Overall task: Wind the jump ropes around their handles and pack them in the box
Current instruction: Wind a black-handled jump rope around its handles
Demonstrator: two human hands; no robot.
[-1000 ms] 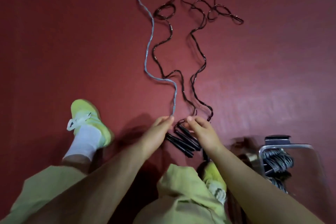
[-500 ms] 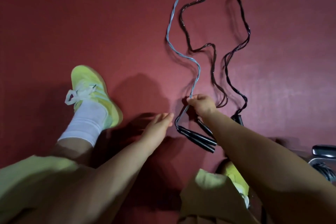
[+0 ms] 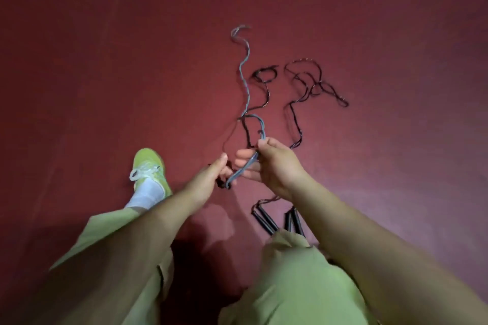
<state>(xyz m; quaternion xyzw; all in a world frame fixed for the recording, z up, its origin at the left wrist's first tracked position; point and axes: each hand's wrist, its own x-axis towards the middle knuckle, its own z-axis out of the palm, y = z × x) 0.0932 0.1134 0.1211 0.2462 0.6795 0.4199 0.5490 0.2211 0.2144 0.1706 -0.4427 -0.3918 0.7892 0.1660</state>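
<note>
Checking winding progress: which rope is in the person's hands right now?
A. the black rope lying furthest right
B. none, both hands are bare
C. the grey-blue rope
C: the grey-blue rope runs between the left hand and the right hand; the black ropes lie on the floor.

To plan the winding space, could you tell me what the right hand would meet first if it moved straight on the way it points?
Probably the black rope lying on the red floor just beyond the right hand, which holds the blue rope; depth is unclear.
</note>
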